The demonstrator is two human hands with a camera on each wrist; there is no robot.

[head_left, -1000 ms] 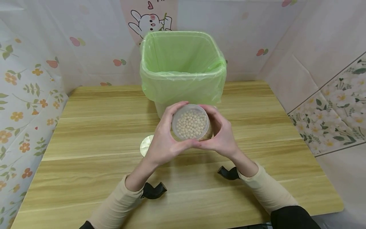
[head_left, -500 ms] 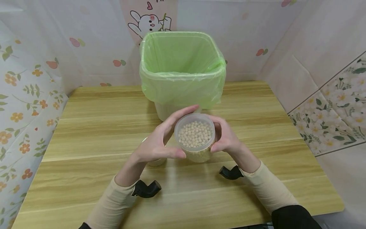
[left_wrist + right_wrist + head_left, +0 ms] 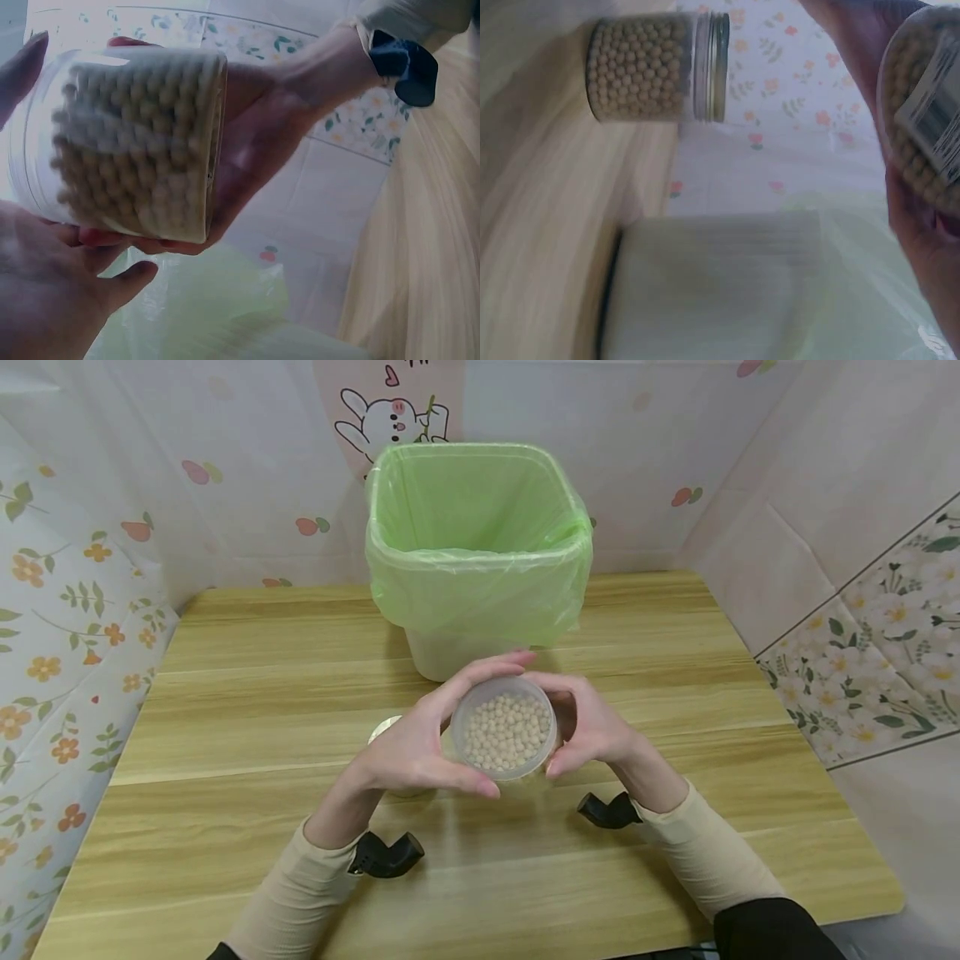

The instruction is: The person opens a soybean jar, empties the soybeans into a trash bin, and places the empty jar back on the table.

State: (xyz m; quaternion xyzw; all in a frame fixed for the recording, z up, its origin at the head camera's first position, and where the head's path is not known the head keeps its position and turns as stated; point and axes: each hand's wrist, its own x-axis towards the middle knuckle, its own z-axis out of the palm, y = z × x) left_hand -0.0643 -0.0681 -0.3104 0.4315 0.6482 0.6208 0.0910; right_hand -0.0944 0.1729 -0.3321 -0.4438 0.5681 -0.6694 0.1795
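Between both hands is a clear plastic jar [image 3: 504,727] of small round beige balls, its round top tilted up toward the head camera. My right hand [image 3: 596,727] grips its side and lower part, as the left wrist view also shows. Around the rim curve the fingers and thumb of my left hand [image 3: 423,747]. In the right wrist view the held jar's base carries a barcode label [image 3: 939,112]. A second jar [image 3: 637,71] of the same balls, with a gold lid [image 3: 718,67], stands on the table, mostly hidden behind my left hand in the head view.
A pale bin [image 3: 431,652] lined with a green plastic bag [image 3: 480,593] stands at the back middle of the wooden table [image 3: 262,693]. Patterned sheets hang behind and at both sides. Black camera mounts [image 3: 386,856] sit at the wrists.
The jar has come down slightly toward my body. My left thumb has moved away from the right thumb and to the left; the right hand keeps its grip.
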